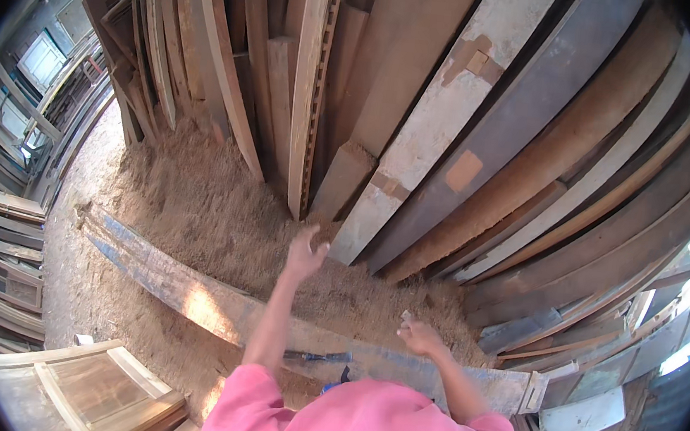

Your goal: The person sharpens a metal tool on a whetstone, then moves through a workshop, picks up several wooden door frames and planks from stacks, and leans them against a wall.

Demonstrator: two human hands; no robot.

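My left hand (306,255) reaches forward over the sawdust heap with its fingers apart. It holds nothing and is nearest the lower ends of a weathered, pale-painted board (419,131) and a short brown timber (345,178). Lower and to the right, my right hand (421,337) is closed, with a small pale thing at its fingertips that I cannot make out. A long worn plank (164,278) lies crosswise in front of me, beneath my forearms. On it, near my body, rests a slim dark tool (317,356) whose kind is unclear.
Several boards lean upright in a row ahead, among them a grey board (520,124) with a patch. Sawdust (191,172) is heaped at their feet. A wooden panel door (91,390) lies at lower left, near stacked boards (1,249). A white panel (583,417) is at lower right.
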